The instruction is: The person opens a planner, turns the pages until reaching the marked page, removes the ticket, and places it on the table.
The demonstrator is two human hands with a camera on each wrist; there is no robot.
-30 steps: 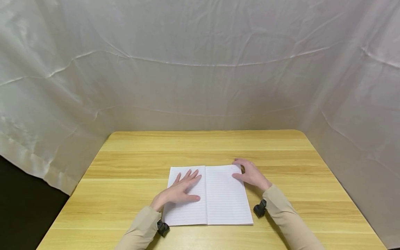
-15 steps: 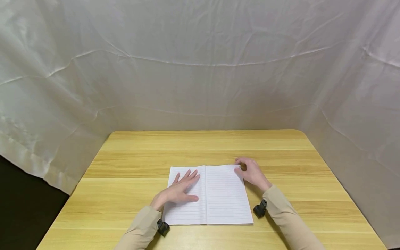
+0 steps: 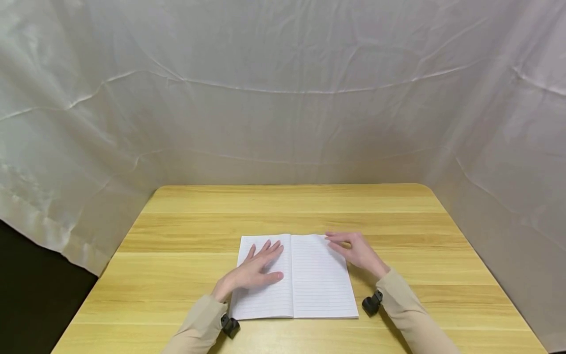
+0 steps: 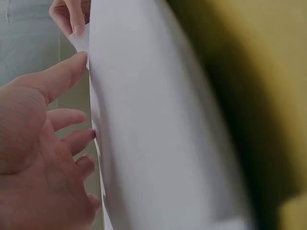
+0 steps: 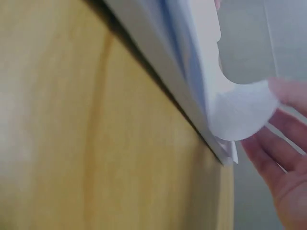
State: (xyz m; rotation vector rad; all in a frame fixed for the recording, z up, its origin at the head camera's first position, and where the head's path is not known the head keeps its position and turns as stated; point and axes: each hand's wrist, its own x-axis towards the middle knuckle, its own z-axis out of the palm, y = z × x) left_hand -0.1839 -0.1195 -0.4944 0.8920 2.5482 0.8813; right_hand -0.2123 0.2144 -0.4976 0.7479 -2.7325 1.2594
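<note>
An open notebook (image 3: 322,287) with white ruled pages lies on the table, its spine running away from me. My left hand (image 3: 253,273) rests on the left page, fingers spread and straight. In the left wrist view that hand (image 4: 41,143) has its fingertips at the paper surface. At the far right corner, my right hand (image 3: 359,251) pinches a page. The right wrist view shows the page (image 5: 242,112) lifted and curled up, its edge between the thumb and fingers of the right hand (image 5: 288,163).
The notebook lies near the front of a wooden table (image 3: 287,211). Pale cloth (image 3: 292,123) hangs behind the table and along both sides. Each wrist carries a small black camera (image 3: 372,303) strapped over a beige sleeve (image 3: 411,314).
My right hand first drew back slightly from the page at the corner, then came inward and now pinches the lifted corner. The left hand has hardly moved.
</note>
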